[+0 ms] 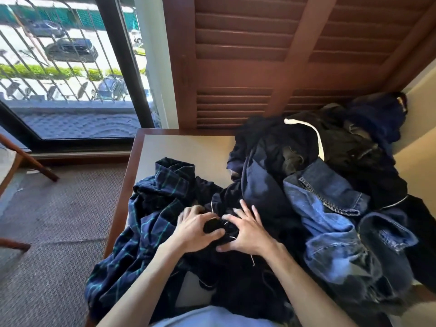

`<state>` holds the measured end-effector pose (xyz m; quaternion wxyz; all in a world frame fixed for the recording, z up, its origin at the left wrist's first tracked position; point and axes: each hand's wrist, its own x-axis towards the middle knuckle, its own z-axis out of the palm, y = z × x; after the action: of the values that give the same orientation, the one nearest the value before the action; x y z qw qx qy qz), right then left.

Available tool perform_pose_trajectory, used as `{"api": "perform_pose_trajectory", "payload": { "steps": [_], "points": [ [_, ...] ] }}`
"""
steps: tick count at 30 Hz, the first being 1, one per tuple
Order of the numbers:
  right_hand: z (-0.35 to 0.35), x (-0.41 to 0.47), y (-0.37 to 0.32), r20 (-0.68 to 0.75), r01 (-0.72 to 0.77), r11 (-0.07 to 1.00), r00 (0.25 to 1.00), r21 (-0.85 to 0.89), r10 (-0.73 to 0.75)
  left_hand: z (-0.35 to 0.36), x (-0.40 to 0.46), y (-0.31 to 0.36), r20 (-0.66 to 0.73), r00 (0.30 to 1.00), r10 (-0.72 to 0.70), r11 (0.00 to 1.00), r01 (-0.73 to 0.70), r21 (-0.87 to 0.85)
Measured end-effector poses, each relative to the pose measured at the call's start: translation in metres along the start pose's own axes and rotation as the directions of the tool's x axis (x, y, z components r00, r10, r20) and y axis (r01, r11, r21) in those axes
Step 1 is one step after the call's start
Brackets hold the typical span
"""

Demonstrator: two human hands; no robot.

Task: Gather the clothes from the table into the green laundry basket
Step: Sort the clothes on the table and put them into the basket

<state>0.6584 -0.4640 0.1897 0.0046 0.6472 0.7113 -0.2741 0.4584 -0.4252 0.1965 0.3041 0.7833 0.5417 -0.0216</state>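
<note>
Left hand (197,228) and right hand (245,232) sit side by side on a black garment (221,228), fingers curled into the cloth; I read both as bunching it, thumbs tucked under a fold between them. Neither has it lifted clear.

Clothes: black garment is directly under both hands, its bulk running back toward the body. Plaid piece (146,223) lies just left of the left hand and drapes over the surface's (184,147) left edge. Jeans (330,215) lie just right of the right hand, long axis running roughly away-left to near-right. Dark pile (330,142) is beyond the right hand, well out of reach from here.

Basket: not in view. Can't tell which side it's on, so can't say which way the load has to go.

My read: early in the task, nothing visibly moved off the surface. Left hand is nearer the plaid, right nearer the jeans.

Room: bare surface ahead of the left hand; open floor (59,208) beyond the left edge. Shutters (247,55) close off the far side. Plaid overhang could slide off if the black garment drags it.
</note>
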Motion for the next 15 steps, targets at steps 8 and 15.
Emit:
{"api": "perform_pose_trajectory", "payload": {
  "steps": [8,15],
  "points": [
    [0.041,-0.015,-0.046,-0.145,0.078,0.997,0.987,0.010,-0.075,0.007,-0.025,-0.086,-0.194,0.879,-0.435,0.898,0.410,-0.158],
    [0.070,0.022,-0.055,-0.132,-0.073,0.985,0.990,-0.159,0.052,0.039,-0.030,-0.095,-0.316,0.904,-0.288,0.944,0.323,0.064]
  ]
}}
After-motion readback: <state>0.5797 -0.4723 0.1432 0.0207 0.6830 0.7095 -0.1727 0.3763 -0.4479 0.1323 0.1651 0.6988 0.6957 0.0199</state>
